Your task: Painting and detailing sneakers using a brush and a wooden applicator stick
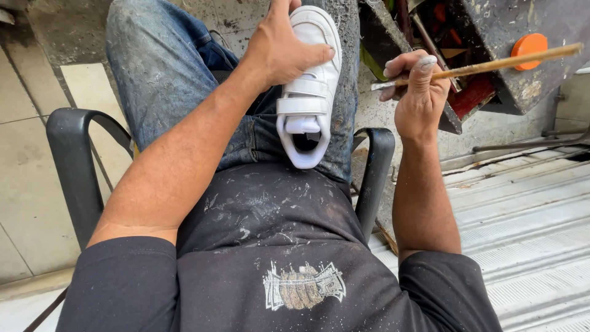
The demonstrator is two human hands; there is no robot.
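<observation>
**Shoe steadied on lap, brush lifted off to the side**

Nearest: person's dark, spattered shirt (pixel 270 246) and the black chair arms (pixel 74 166) either side of the body. Just beyond, the white strap-fastened shoe (pixel 307 92) lies on the jeans (pixel 160 80), heel opening toward the body, toe pointing away.

Left hand (pixel 279 46) lies over the shoe's outer side nr the toe, fingers wrapped, thumb across the upper, holding it down on the thigh. Right hand (pixel 418 89) is off to the right of the shoe, not touching it, fingers closed around a thin wooden-handled brush (pixel 491 64); handle runs out to the right, working tip nr the fingers, hard to make out.

Beyond the right hand: grimy work box (pixel 504 55) w/ an orange lid (pixel 528 46).

Judgement: step looks like brush work on the shoe, btw strokes. Next move prob. needs the tip brought left to the shoe while the left hand keeps it from rolling.
</observation>
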